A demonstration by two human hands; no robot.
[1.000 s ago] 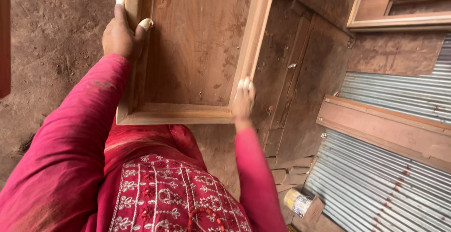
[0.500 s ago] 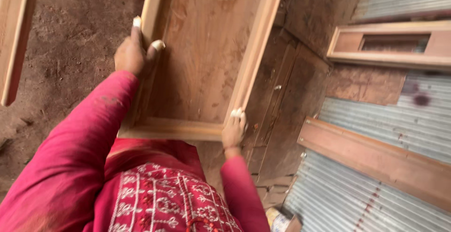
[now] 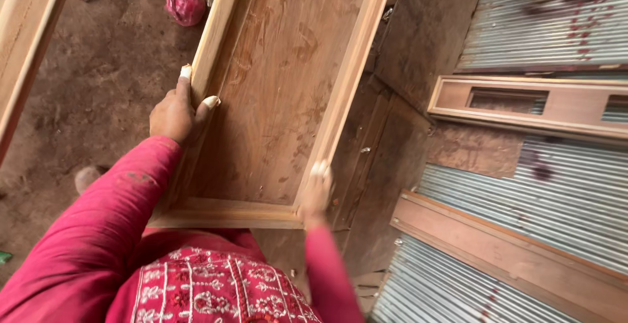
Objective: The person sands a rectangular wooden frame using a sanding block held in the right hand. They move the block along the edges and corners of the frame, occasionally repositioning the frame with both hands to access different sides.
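The wooden frame [image 3: 281,94] is a long panel of reddish-brown board edged with pale raised rails, held tilted above the dirt floor [image 3: 98,87] in front of the person's chest. The left hand [image 3: 173,113] clamps its left rail, fingers [image 3: 185,74] curled round the outer edge, thumb inside. The right hand [image 3: 316,192] grips the right rail near the bottom corner, fingers closed on it, blurred. Corrugated metal sheets [image 3: 543,198] stand to the right.

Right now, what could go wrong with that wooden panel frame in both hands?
Right hand has only a fingertip grip on the wooden panel frame rail near its bottom corner; it might slip or twist. Left hand wraps the opposite rail. The far end could knock the leaning frames on the corrugated metal sheets.
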